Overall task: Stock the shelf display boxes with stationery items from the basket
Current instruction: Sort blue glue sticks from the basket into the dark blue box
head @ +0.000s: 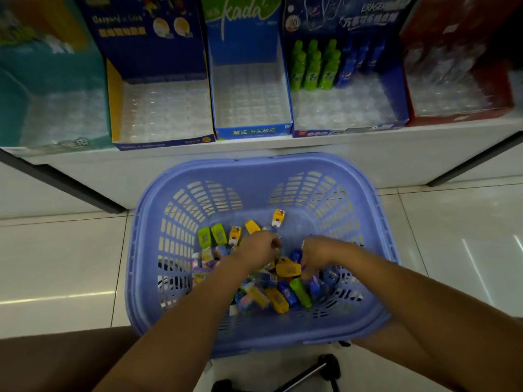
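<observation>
Lilac slotted plastic basket (283,161) sits on the floor tiles, right below the white shelf (368,154), and both hands are down in it. The jumble of small yellow, green and blue stationery pieces (300,292) covers the basket floor, mostly towards 6 o'clock, so nothing from this grab has made it up top yet.

The left hand (259,247) is balled up with its fingers curled in. There might be something tiny at the tips, but it's too blurry and I can't tell. The right hand (319,253) has its fingers (307,271) hooked down into the pile, and I can't tell what they've got either.

What matters for the next move, I reckon, is the chunky yellow piece (288,269) lying between the two hands. It's at roughly 4 o'clock from the left hand and 8 o'clock from the right. Its long axis runs about 9-to-3, and its right end is just beside the right fingertips, so the right hand looks nearer for the pick.

From the basket, the display boxes are at 12 o'clock. The dark blue cardboard box with a yellow side wall (158,52) and the blue-and-green cardboard box (249,131) show only clear trays.
</observation>
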Action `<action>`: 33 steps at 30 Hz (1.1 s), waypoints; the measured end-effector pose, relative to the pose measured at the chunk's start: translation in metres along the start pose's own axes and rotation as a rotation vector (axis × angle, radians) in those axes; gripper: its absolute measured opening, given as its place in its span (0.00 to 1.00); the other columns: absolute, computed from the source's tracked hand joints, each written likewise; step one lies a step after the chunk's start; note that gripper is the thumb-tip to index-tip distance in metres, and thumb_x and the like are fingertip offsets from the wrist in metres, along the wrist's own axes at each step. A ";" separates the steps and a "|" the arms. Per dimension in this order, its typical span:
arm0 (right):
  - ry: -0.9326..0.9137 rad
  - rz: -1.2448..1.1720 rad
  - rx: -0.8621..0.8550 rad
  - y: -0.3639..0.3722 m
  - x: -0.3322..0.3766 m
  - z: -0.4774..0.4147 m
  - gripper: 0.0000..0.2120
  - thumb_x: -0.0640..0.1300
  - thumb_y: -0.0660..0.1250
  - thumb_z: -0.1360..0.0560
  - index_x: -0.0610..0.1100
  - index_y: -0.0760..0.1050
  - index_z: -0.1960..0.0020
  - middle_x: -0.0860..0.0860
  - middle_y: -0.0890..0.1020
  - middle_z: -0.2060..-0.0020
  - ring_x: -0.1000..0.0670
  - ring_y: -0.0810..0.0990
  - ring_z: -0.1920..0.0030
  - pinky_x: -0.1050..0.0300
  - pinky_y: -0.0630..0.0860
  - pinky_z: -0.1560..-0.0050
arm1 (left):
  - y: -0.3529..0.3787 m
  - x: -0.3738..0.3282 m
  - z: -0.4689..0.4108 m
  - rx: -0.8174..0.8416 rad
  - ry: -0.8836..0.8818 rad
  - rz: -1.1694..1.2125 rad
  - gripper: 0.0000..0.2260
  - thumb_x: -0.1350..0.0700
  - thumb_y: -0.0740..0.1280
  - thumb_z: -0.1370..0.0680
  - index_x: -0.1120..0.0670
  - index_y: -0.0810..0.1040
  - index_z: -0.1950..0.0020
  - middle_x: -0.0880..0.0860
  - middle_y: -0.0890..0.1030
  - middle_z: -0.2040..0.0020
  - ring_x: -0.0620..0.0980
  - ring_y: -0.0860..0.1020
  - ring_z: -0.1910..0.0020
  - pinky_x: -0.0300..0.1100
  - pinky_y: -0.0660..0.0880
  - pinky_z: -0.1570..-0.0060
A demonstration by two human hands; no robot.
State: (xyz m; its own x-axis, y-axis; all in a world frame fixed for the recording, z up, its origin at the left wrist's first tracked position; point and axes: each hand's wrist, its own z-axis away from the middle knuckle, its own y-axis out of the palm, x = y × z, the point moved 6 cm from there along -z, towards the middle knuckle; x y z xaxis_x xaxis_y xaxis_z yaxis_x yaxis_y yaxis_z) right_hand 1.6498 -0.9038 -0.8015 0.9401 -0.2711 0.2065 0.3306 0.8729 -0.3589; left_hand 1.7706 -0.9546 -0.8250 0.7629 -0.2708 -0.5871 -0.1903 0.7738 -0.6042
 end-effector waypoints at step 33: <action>-0.679 -0.889 -0.560 -0.160 -0.046 0.143 0.11 0.35 0.66 0.25 0.48 0.77 0.47 0.48 0.79 0.52 0.57 0.78 0.59 0.66 0.75 0.56 | -0.033 -0.079 -0.020 -0.271 -0.199 0.734 0.03 0.59 0.63 0.21 0.56 0.74 0.48 0.57 0.79 0.54 0.55 0.78 0.57 0.44 0.76 0.61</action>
State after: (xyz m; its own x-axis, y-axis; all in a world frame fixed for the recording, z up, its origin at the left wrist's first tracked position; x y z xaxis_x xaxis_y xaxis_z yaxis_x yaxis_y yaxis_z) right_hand 1.5421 -0.9733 -0.6238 0.1960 -0.2679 0.9433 0.9748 0.1575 -0.1578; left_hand 1.7043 -0.9699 -0.7698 0.4756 0.3792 -0.7938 -0.8095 0.5418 -0.2262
